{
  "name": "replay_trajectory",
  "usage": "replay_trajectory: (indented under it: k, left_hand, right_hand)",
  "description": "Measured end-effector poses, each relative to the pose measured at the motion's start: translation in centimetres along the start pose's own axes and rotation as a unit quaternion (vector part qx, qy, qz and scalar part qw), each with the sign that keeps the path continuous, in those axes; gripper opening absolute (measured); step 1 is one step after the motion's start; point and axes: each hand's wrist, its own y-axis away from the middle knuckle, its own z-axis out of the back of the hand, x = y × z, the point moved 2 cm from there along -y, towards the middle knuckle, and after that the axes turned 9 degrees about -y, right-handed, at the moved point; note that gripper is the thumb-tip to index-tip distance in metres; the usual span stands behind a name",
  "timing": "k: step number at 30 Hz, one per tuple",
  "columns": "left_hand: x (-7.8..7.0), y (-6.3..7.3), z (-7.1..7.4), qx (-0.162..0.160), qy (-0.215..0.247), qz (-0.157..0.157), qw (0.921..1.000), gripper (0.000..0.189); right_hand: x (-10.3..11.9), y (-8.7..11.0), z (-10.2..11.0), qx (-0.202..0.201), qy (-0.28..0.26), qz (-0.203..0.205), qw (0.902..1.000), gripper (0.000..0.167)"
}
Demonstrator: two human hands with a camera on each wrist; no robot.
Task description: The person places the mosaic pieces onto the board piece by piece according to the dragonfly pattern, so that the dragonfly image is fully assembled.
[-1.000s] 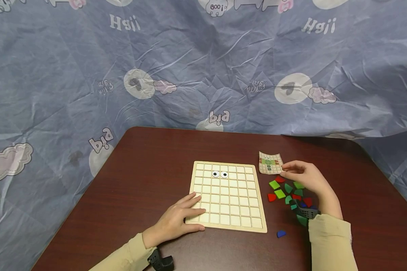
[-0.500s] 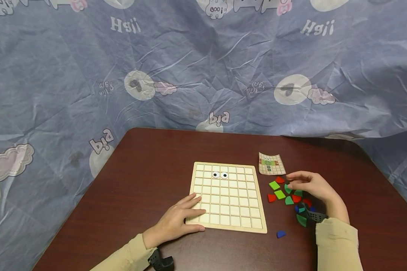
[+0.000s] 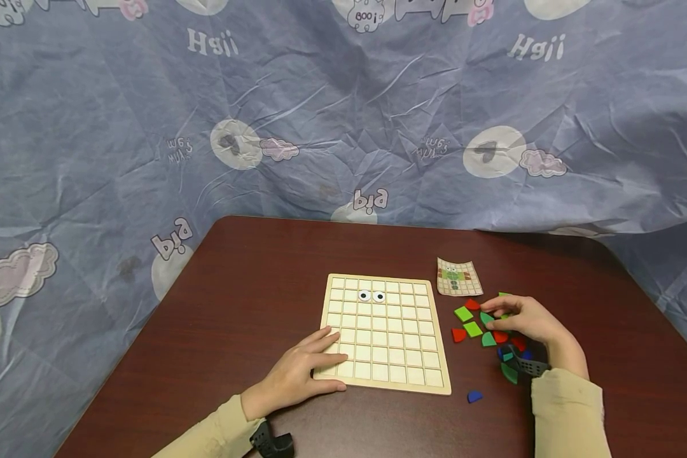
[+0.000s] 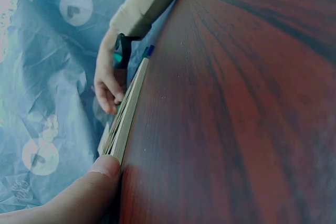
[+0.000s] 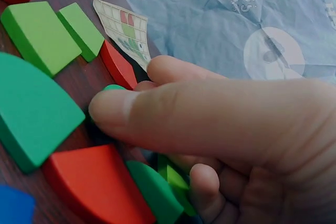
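Note:
My left hand [image 3: 298, 369] lies on the left side of a pale wooden grid board [image 3: 389, 331], fingers spread. Its thumb [image 4: 100, 179] touches the board's near edge in the left wrist view. Two googly-eye pieces [image 3: 371, 296] sit in the upper grid. Over the pile at the right, my right hand [image 3: 529, 318] has thumb and index finger apart, on either side of a green quarter-circle piece [image 3: 486, 319]. In the right wrist view, the thumb hides most of that green piece [image 5: 113, 86]; whether the fingers touch it is hidden.
A small pattern card [image 3: 459, 277] lies right of the board. Around the right hand are light green squares [image 3: 463, 313], red pieces [image 3: 458, 334], green pieces [image 3: 509, 373] and blue ones. One blue piece [image 3: 474, 396] lies apart, nearer the front. A printed blue cloth [image 3: 320, 127] hangs behind the table.
My right hand has moved back from beside the card, then lowered to the green quarter-circle piece. A few pieces near its wrist shifted slightly. The left hand and board stay put.

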Motion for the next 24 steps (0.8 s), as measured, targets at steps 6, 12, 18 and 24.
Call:
replay_trajectory:
  k: [6, 12, 18, 24]
  left_hand:
    - [-0.02, -0.03, 0.01, 0.000, 0.000, -0.003, 1.0000, 0.047]
    - [-0.06, -0.04, 0.04, 0.001, 0.000, -0.002, 1.0000, 0.047]
    - [-0.06, -0.04, 0.02, 0.003, -0.001, -0.001, 1.0000, 0.047]
    - [-0.02, -0.05, -0.01, 0.002, -0.004, -0.001, 1.0000, 0.047]
  right_hand:
    - [0.15, -0.07, -0.11, -0.002, 0.008, -0.003, 1.0000, 0.039]
    - [0.24, -0.38, -0.35, -0.006, 0.022, 0.005, 0.9997, 0.030]
    - [0.14, -0.54, -0.42, -0.016, 0.021, 0.002, 0.9997, 0.027]
    - [0.10, -0.41, -0.30, -0.029, 0.015, 0.000, 0.9995, 0.033]
